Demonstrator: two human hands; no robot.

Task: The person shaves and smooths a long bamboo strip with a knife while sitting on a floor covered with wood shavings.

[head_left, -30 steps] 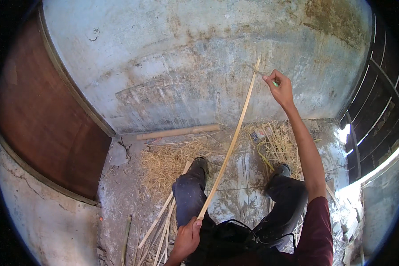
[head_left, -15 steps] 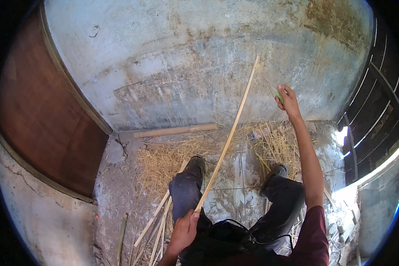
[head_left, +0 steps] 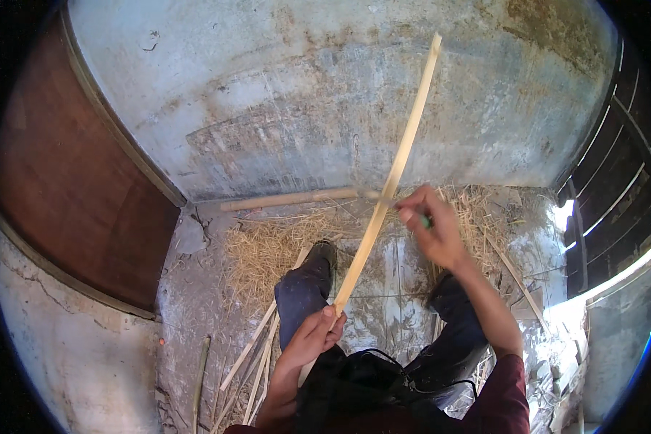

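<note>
A long pale bamboo strip (head_left: 405, 155) slants up and away from my lap, its far end leaning to the right in front of the wall. My left hand (head_left: 312, 338) is closed round its near end, thumb on top. About halfway along the strip is my right hand (head_left: 437, 228), closed on a knife with a green handle (head_left: 426, 221). The knife's blade is smeared by motion and lies across the strip; whether it touches the surface I cannot tell.
Curly shavings (head_left: 253, 260) lie by my left foot, and more shavings (head_left: 477, 217) by the right. A round pole (head_left: 289, 199) rests along the wall (head_left: 282, 130). Loose strips (head_left: 264, 369) lie at lower left. A brown panel (head_left: 87, 181) stands left, dark slats (head_left: 607, 195) right.
My right hand has come down and left with the knife, from near the strip's far end to its middle. My left hand has shifted slightly up and right, and the strip shows a broader face.
</note>
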